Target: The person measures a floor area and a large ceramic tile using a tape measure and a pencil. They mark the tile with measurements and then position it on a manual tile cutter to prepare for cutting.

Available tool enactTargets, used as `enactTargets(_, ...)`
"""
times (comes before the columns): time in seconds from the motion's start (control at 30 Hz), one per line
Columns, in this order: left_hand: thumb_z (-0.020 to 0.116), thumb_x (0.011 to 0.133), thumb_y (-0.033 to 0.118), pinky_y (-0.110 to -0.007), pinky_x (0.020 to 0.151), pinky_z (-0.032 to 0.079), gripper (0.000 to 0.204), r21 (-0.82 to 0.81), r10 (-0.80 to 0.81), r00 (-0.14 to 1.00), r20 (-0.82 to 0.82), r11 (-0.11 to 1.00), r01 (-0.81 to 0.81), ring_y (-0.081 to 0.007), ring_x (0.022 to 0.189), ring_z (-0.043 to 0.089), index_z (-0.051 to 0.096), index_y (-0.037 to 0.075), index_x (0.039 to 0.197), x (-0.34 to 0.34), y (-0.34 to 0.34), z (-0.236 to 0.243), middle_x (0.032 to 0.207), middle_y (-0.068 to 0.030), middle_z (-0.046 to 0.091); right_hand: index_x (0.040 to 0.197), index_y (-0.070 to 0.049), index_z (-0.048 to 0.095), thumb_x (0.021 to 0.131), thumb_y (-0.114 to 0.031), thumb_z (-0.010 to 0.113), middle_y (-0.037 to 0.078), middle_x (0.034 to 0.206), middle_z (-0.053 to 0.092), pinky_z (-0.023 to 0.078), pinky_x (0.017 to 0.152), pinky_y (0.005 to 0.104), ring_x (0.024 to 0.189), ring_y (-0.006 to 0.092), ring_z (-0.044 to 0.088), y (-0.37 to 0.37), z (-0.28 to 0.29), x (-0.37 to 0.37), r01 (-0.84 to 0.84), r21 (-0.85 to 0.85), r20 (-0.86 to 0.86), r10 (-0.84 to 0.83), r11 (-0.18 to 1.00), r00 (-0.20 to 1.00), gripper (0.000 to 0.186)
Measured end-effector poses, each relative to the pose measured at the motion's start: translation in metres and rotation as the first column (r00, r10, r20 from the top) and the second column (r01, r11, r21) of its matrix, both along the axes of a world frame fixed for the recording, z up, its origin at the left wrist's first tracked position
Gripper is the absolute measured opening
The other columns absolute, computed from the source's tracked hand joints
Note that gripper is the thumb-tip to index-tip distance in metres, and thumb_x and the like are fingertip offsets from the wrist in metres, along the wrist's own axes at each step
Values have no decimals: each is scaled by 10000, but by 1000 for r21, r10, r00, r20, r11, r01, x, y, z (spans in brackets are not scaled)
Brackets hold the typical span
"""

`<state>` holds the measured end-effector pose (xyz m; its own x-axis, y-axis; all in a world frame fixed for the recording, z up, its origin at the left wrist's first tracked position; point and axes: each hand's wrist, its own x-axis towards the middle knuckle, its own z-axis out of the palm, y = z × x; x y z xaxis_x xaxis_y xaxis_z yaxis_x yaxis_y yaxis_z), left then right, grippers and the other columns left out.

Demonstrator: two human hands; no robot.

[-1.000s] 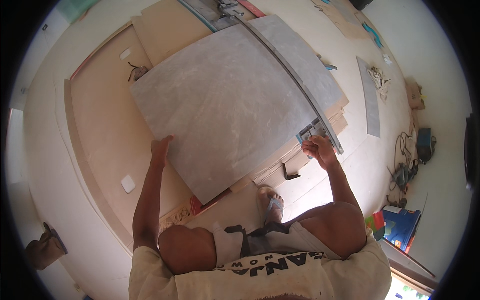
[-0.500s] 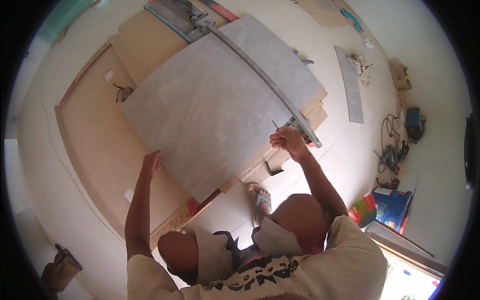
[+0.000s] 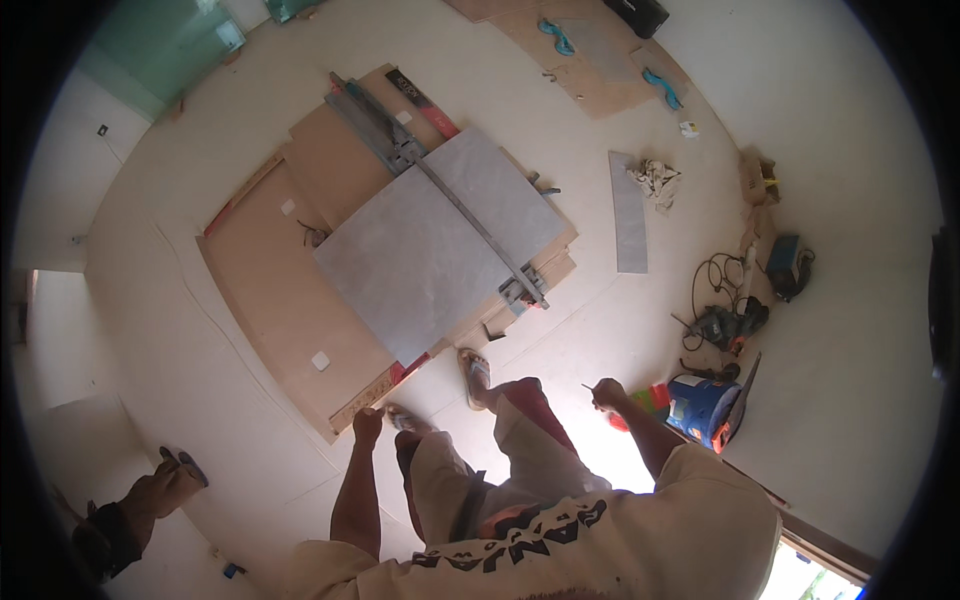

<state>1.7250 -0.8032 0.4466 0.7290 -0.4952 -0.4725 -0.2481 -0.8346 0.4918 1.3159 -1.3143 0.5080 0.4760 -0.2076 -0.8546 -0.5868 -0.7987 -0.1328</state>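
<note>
My right hand is closed around a thin pencil-like stick, whose tip points left, beside my right knee. My left hand hangs near the wooden edge of the board, curled closed, with nothing showing in it. Ahead of my feet lies a large grey tile. A manual tile cutter lies across it, its long rail running from the far left down to the near right end. Both hands are apart from the tile and the cutter.
Brown board and cardboard lie under and left of the tile. A narrow tile strip and a rag are at right. Along the wall stand a corded power tool and a blue bucket. Another person's legs show at left.
I have risen upright and the tile looks farther off. My left hand has left the tile's edge, and my right hand has drawn back from the cutter's near end, still holding the stick.
</note>
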Motion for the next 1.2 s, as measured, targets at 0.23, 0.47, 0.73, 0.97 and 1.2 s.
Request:
enactTargets(0.23,602,877,403,-480,706,506,445,64,-87,980,-178,993,100,-399,719,626,653,18,660,-139,7,106,725,-195,658,801,-65,694,854,-172,593,87,715,695,524,486,331,586,200,666,22,78,-155,872,237,-100,-882,428,460,156)
enactTargets(0.47,733,795,361,-403,769,508,356,70,324,919,-225,946,-316,-296,862,658,672,18,864,-173,-57,174,876,-167,693,653,-131,714,716,-207,647,99,680,687,534,616,389,647,269,683,48,174,-193,302,27,89,-303,953,949,120)
enactTargets(0.73,718,815,334,-376,789,504,367,51,532,797,-287,839,-542,-263,872,665,688,-10,937,-215,-127,171,892,-164,702,748,-119,708,612,-233,732,102,808,687,527,729,360,807,271,668,-108,165,-231,-409,-110,113,420,906,900,179)
enactTargets(0.97,704,832,354,-371,398,375,448,145,482,843,-240,876,-460,-180,380,433,548,73,520,-313,-257,167,459,-40,472,661,-42,590,814,-90,587,109,699,643,499,516,332,601,204,627,-291,180,-279,803,312,153,-861,508,485,160)
enactTargets(1.2,705,762,467,-418,931,478,541,80,321,895,-309,947,-312,-338,1090,596,665,8,1045,-356,-462,239,1131,-206,646,997,55,550,923,-33,453,108,643,583,420,402,265,491,139,550,-442,244,-200,863,352,219,-928,363,301,150)
